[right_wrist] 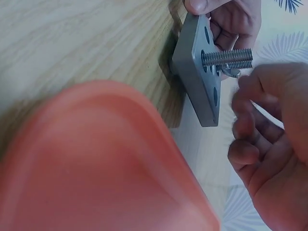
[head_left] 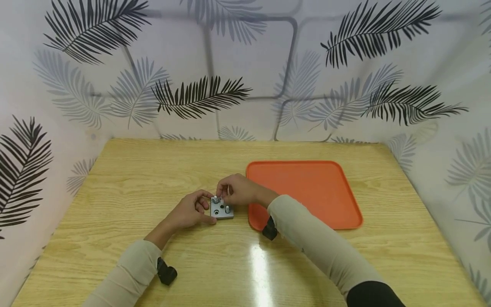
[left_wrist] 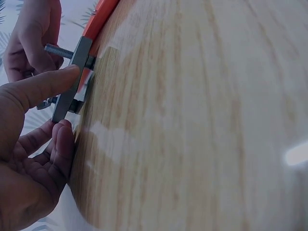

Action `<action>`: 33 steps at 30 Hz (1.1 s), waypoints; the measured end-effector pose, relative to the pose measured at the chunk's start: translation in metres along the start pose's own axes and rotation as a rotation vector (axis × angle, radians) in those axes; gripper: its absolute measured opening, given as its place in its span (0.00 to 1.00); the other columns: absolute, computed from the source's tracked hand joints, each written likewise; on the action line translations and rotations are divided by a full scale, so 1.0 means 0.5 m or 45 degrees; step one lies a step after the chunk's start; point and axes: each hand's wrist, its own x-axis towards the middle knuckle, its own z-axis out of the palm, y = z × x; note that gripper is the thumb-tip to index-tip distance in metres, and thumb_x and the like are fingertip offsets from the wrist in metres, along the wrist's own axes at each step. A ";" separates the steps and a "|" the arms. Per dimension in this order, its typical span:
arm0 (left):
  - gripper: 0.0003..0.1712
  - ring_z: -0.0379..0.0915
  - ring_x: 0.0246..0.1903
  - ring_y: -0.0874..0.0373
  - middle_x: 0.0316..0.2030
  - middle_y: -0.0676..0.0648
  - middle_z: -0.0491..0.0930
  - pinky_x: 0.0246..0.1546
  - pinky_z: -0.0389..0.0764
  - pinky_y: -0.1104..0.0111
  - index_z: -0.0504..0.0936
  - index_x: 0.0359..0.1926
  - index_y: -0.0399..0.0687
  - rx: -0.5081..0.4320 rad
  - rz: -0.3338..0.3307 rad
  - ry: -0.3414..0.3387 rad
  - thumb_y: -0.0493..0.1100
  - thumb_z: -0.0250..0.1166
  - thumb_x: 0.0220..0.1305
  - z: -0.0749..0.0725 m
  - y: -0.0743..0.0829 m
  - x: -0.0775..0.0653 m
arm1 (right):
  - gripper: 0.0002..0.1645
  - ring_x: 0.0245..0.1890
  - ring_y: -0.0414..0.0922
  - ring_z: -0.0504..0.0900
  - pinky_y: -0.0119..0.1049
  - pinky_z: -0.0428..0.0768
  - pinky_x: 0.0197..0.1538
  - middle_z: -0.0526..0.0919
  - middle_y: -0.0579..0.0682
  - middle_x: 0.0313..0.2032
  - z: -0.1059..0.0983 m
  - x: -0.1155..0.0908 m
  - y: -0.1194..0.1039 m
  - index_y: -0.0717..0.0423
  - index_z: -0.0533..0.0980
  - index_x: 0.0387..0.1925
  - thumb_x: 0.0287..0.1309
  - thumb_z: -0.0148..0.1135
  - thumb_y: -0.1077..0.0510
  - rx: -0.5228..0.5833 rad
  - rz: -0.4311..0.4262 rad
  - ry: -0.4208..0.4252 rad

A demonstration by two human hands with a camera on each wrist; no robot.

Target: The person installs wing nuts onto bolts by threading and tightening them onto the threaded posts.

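From where I stand, a flat, squarish grey metal plate with round holes (head_left: 221,213) sits on the pale yellow wood-grain table (head_left: 172,170), just beside the left edge of a rounded rectangular orange tray (head_left: 307,183); its broad face is turned up and one edge faces the person, though its sides look so nearly equal that I cannot tell which way a long axis would run; short dark cylindrical stubs (left_wrist: 90,61) show between its underside and the wood. A silvery threaded metal bolt (head_left: 227,209) rises from the plate near its right side, its long axis upright and its threaded end pointing away from the table; a small silvery metal wing nut (right_wrist: 232,72) is up near the far left corner. The left hand (head_left: 189,212) grips the plate's left side, thumb at the near corner, fingers toward the far one; the right hand (head_left: 241,190) has its fingers bent over the far edge, thumb and forefinger close to the wing nut; whether they pinch it or are free, I cannot tell.
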 end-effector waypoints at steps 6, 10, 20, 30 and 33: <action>0.36 0.67 0.32 0.56 0.39 0.44 0.73 0.34 0.71 0.70 0.73 0.59 0.38 0.002 0.002 0.003 0.40 0.79 0.51 -0.001 0.001 0.000 | 0.16 0.28 0.39 0.71 0.27 0.72 0.36 0.79 0.51 0.39 -0.005 0.001 -0.002 0.55 0.79 0.51 0.61 0.59 0.66 -0.023 -0.018 0.014; 0.35 0.67 0.33 0.56 0.39 0.44 0.73 0.34 0.71 0.70 0.73 0.58 0.38 0.007 0.012 0.002 0.40 0.78 0.51 -0.001 0.001 0.000 | 0.19 0.28 0.39 0.74 0.27 0.75 0.36 0.81 0.52 0.40 -0.003 0.001 -0.008 0.54 0.79 0.54 0.62 0.61 0.65 0.050 -0.023 -0.065; 0.36 0.67 0.32 0.56 0.39 0.44 0.74 0.34 0.72 0.70 0.73 0.59 0.39 0.006 0.007 0.005 0.40 0.79 0.51 0.000 0.002 -0.002 | 0.06 0.30 0.36 0.75 0.25 0.73 0.37 0.83 0.49 0.32 0.002 0.001 -0.013 0.55 0.82 0.39 0.60 0.65 0.63 -0.057 -0.006 -0.024; 0.36 0.67 0.33 0.56 0.40 0.44 0.73 0.34 0.71 0.70 0.73 0.60 0.39 -0.001 -0.006 0.012 0.40 0.79 0.51 -0.002 0.004 -0.003 | 0.11 0.29 0.37 0.76 0.26 0.74 0.37 0.82 0.49 0.35 -0.006 -0.003 -0.011 0.55 0.81 0.45 0.61 0.61 0.66 0.000 0.009 -0.023; 0.36 0.67 0.33 0.56 0.39 0.44 0.74 0.34 0.71 0.70 0.73 0.59 0.39 0.007 -0.003 0.008 0.40 0.79 0.51 -0.001 0.002 -0.004 | 0.14 0.30 0.37 0.77 0.26 0.76 0.38 0.82 0.50 0.37 -0.003 0.000 -0.013 0.54 0.81 0.49 0.62 0.62 0.64 0.019 -0.008 -0.053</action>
